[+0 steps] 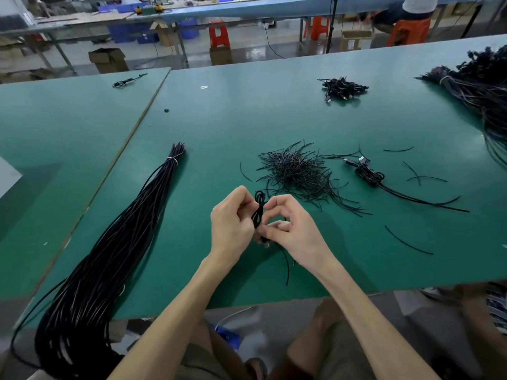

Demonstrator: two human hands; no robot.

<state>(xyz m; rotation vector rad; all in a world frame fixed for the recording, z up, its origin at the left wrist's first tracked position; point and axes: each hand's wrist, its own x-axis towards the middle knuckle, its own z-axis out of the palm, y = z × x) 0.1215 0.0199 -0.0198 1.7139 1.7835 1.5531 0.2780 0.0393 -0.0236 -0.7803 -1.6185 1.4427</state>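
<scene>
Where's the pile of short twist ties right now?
Head view: the pile of ties lies on the green table, just beyond the right hand, left of a tied USB cable.

bare table (219, 127) ahead, cable bundle (109, 242) left, wire-tie heap (296, 171) right

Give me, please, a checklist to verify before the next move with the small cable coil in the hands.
1. The left hand and right hand both pinch the cable coil: ok.
2. Its loops are gathered in one bunch: ok.
3. A tie is wrapped round it: cannot tell, fingers hide that.
4. The loose strand is tucked in: not ok, it trails toward the table edge.
5. The pile of ties lies close by: ok.
</scene>
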